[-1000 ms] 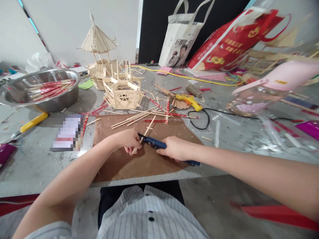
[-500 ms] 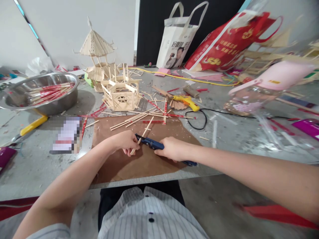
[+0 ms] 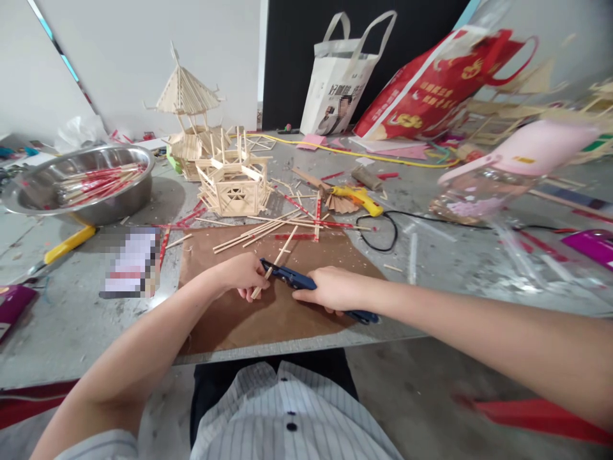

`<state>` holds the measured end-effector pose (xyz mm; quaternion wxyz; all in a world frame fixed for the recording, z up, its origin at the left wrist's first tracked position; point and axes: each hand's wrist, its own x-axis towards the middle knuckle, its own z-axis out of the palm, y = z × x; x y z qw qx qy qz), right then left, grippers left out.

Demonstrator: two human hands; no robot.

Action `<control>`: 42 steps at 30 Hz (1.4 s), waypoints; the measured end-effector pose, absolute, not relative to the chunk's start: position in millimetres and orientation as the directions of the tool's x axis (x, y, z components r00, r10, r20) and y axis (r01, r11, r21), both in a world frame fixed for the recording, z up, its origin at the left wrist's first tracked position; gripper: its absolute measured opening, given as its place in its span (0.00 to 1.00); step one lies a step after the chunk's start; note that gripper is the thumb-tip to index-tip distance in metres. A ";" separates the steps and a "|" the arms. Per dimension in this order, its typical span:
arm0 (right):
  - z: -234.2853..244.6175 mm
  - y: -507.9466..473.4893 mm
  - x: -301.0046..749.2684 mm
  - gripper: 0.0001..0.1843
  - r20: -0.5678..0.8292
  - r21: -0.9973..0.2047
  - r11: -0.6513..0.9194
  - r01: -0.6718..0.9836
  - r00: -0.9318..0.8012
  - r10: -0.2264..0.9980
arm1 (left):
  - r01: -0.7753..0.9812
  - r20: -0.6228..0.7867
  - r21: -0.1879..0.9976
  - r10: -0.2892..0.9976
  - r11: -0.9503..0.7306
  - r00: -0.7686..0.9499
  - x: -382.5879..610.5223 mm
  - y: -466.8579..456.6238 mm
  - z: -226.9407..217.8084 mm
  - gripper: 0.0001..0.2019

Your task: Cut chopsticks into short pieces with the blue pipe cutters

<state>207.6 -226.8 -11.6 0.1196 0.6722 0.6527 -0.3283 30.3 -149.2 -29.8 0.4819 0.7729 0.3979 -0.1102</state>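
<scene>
My left hand (image 3: pixel 245 273) is closed on a thin wooden stick (image 3: pixel 281 252) that slants up to the right over a brown paper sheet (image 3: pixel 268 316). My right hand (image 3: pixel 330 289) is wrapped round the handles of blue cutters (image 3: pixel 287 276), whose jaws sit at the stick just beside my left fingers. More loose sticks (image 3: pixel 258 231) lie on the far edge of the paper. Behind them stands a small hexagonal stick model (image 3: pixel 234 179), with a roofed stick pavilion (image 3: pixel 188 112) further back.
A steel bowl (image 3: pixel 115 201) holding red-wrapped sticks sits at the left, with a yellow-handled tool (image 3: pixel 67 244) in front of it. A yellow glue gun (image 3: pixel 359 198) with a black cord lies right of centre. Bags (image 3: pixel 342 64) lean at the back; a pink-capped clear bottle (image 3: pixel 517 169) lies at right.
Both hands keep their hold on the stick and cutters with barely any shift. The view has moved slightly.
</scene>
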 end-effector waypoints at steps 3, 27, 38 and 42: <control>-11.5 -228.6 208.5 0.27 -0.605 -0.282 -0.150 0.948 -0.054 0.795 | 0.728 -0.546 0.645 0.527 -0.232 0.652 30.6 -149.4 -29.2 0.08; -34.0 -230.8 214.8 0.44 -0.391 -0.397 -0.189 0.898 0.020 0.920 | 0.713 -0.537 0.670 0.529 -0.207 0.657 30.6 -149.7 -29.1 0.07; -24.2 -227.4 234.1 0.38 -0.736 -0.617 -0.589 0.522 -0.116 0.667 | 0.736 -0.259 0.527 0.744 -0.425 0.616 -14.0 -124.0 19.0 0.10; -17.7 -225.9 245.9 0.38 -0.732 -0.678 -0.596 0.431 -0.320 0.601 | 0.948 -0.040 0.183 0.962 -0.260 0.271 -52.2 -97.4 31.0 0.13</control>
